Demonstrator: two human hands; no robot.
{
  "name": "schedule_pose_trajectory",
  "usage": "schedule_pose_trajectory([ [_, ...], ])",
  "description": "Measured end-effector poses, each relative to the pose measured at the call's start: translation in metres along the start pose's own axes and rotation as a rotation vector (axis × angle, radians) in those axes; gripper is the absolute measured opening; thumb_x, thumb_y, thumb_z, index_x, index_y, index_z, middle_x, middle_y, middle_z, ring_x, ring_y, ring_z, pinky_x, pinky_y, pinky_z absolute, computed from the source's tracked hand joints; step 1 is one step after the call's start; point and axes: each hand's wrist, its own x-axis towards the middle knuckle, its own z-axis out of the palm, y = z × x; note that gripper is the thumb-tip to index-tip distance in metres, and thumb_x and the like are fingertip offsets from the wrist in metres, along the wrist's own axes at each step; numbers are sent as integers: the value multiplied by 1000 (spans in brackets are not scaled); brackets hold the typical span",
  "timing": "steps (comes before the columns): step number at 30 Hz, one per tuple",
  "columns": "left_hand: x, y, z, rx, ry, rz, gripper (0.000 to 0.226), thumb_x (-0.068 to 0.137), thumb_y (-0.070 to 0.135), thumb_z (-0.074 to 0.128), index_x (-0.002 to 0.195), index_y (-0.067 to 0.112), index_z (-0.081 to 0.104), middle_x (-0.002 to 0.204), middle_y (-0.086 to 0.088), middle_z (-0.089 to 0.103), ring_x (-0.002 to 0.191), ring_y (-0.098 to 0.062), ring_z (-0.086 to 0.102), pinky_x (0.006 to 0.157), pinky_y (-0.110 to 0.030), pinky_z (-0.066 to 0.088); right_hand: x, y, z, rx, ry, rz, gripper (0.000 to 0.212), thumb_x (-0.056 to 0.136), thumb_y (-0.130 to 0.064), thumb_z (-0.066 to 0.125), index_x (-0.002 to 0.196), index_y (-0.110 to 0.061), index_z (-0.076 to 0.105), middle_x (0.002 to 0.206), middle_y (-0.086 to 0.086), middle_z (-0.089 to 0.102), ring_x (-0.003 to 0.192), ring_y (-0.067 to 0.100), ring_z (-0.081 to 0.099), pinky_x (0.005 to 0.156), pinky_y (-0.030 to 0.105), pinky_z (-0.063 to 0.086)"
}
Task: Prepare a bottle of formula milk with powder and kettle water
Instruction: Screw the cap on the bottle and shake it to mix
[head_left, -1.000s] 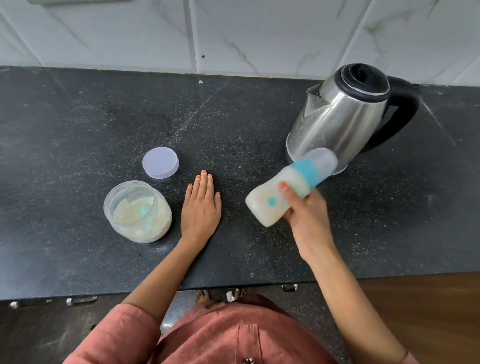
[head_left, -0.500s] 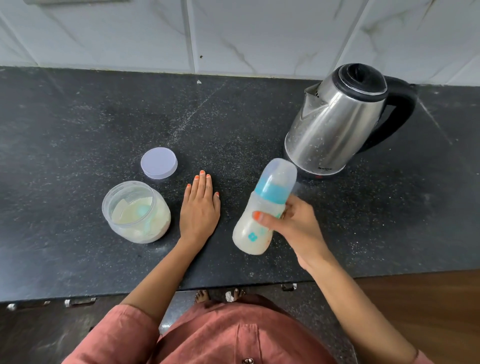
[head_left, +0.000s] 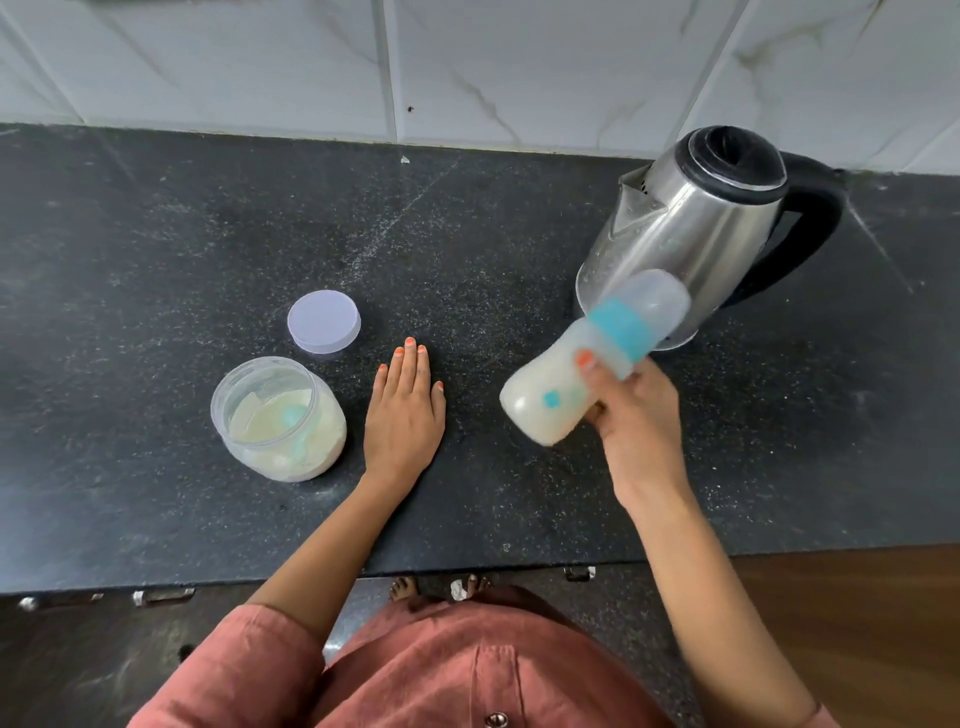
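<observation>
My right hand (head_left: 631, 415) grips a baby bottle (head_left: 550, 395) above the counter, tilted with its capped top pointing up and right. The bottle holds milky white liquid, has a blue collar and a clear cap, and looks motion-blurred. Behind it stands a steel kettle (head_left: 691, 223) with a black lid and handle. My left hand (head_left: 405, 415) lies flat, palm down, on the dark counter (head_left: 156, 260). Left of that hand sits an open clear jar of formula powder (head_left: 280, 421) with a blue scoop inside. The jar's pale lid (head_left: 324, 322) lies flat just behind it.
A white marble-tiled wall (head_left: 467, 67) runs along the back of the counter. The counter's front edge crosses below my forearms, with drawer handles under it. A wooden surface (head_left: 857, 623) shows at lower right.
The bottle swung from tilted right, to nearly upright and nearer my left hand, and now back to tilted right by the kettle. My left hand stayed flat.
</observation>
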Motion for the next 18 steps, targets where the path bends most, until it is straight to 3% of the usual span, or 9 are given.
schedule_pose_trajectory([
  [3, -1, 0, 1, -1, 2, 1, 50, 100, 27, 24, 143, 3, 19, 153, -12, 16, 142, -23, 14, 114, -34, 5, 4, 5, 2, 89, 95, 30, 37, 64, -23, 68, 100, -18, 59, 91, -6, 67, 86, 8, 65, 82, 33, 53],
  [6, 0, -1, 1, 2, 9, -6, 57, 94, 31, 16, 141, 0, 27, 150, -15, 25, 139, -27, 23, 113, -37, 12, -11, 9, 5, -242, -156, 94, 30, 63, -5, 73, 87, -19, 62, 75, -9, 72, 76, 5, 66, 75, 24, 55],
  [8, 0, -1, 2, 1, 15, -3, 62, 91, 34, 11, 139, -1, 31, 148, -17, 29, 137, -29, 28, 112, -39, 16, -13, 9, 1, -317, -224, 86, 33, 62, 3, 73, 85, -19, 62, 71, -13, 72, 71, 1, 66, 68, 18, 55],
  [11, 0, -1, 2, -3, 21, -4, 64, 90, 35, 9, 139, -1, 31, 148, -17, 30, 137, -29, 28, 112, -38, 15, -2, 2, -3, -65, -35, 54, 33, 60, -19, 70, 92, -17, 63, 82, -8, 72, 81, 7, 66, 70, 23, 56],
  [14, 0, -1, 3, 6, 13, -3, 66, 90, 36, 7, 140, 0, 29, 149, -16, 27, 138, -27, 25, 113, -38, 14, 7, 2, -2, 82, 89, 5, 39, 63, -23, 68, 101, -18, 60, 95, -4, 67, 91, 11, 64, 81, 32, 55],
  [16, 1, -1, 3, 0, 9, -4, 67, 89, 36, 6, 140, 0, 28, 149, -16, 27, 139, -27, 25, 113, -38, 14, -1, 5, 3, -91, -19, 44, 32, 64, -13, 71, 95, -18, 61, 88, -5, 69, 87, 10, 65, 83, 32, 54],
  [18, 1, -1, 3, -8, 10, -5, 66, 89, 36, 7, 140, 0, 28, 149, -16, 27, 139, -27, 25, 113, -38, 14, -12, 10, 5, -261, -166, 92, 30, 66, 2, 71, 87, -19, 63, 75, -8, 71, 76, 4, 65, 74, 22, 54],
])
